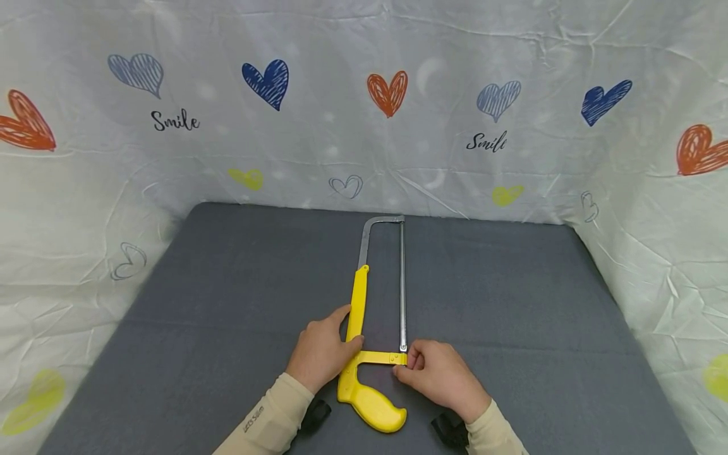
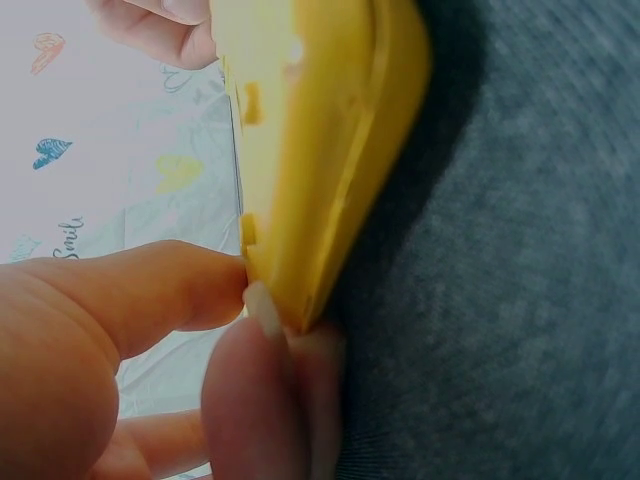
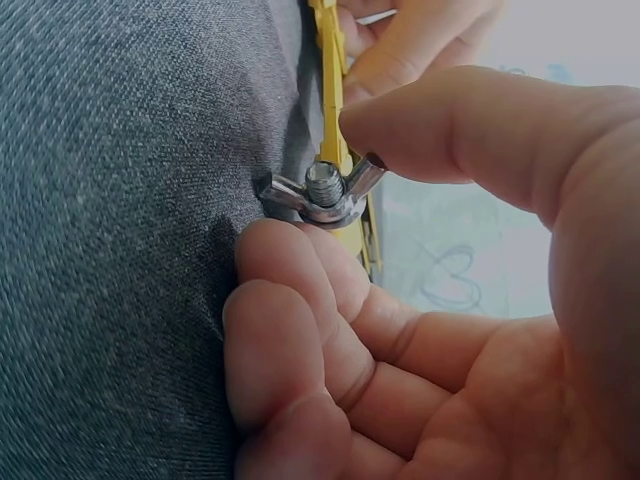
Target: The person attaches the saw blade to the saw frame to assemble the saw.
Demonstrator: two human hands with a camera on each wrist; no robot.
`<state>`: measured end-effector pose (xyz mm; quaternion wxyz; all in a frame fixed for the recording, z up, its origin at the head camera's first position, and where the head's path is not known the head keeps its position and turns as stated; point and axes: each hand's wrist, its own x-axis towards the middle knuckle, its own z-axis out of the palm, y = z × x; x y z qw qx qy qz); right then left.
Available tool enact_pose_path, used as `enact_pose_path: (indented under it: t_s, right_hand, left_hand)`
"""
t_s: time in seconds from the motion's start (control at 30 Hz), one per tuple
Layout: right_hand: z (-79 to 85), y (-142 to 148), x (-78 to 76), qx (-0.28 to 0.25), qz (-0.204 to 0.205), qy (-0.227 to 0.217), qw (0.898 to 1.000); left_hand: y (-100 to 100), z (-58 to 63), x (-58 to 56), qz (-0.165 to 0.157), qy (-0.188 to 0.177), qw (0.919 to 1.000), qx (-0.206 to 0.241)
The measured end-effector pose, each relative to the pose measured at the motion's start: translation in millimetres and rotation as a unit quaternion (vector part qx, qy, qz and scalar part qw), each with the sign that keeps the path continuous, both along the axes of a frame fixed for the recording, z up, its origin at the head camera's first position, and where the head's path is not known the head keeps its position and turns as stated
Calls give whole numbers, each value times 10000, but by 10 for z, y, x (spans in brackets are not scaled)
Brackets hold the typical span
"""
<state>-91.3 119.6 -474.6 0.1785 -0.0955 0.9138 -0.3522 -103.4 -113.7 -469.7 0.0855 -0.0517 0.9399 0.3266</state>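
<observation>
A curtained-off work nook here! Creased white sheeting [image 1: 324, 44], printed with scribbled orange and blue hearts [image 1: 267, 85] and black cursive "Smile" lettering [image 1: 175, 121], wraps three sides of a flat, grey cloth-covered table [image 1: 506, 291]; the room beyond is hidden.

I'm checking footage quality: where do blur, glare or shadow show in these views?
Head: hacksaw sharp, lighting fairly even; left wrist: hacksaw and nearest fingers soft, a dark shadow on the grey cloth, pale backdrop washed out; right wrist: wing nut fairly crisp, upper right nearly white.
</observation>
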Motion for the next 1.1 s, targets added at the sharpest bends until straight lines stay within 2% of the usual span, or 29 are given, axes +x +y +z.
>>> enact_pose_path:
  t_s: [0.3,1.1]
  right_hand:
    - [19,27,3,-131,201,166,9996]
    - [4,58,-7,-351,327,100,9988]
  left_hand:
    - [4,4,-4,6,-16,10000,16]
    - [6,10,6,6,-34,10000,29]
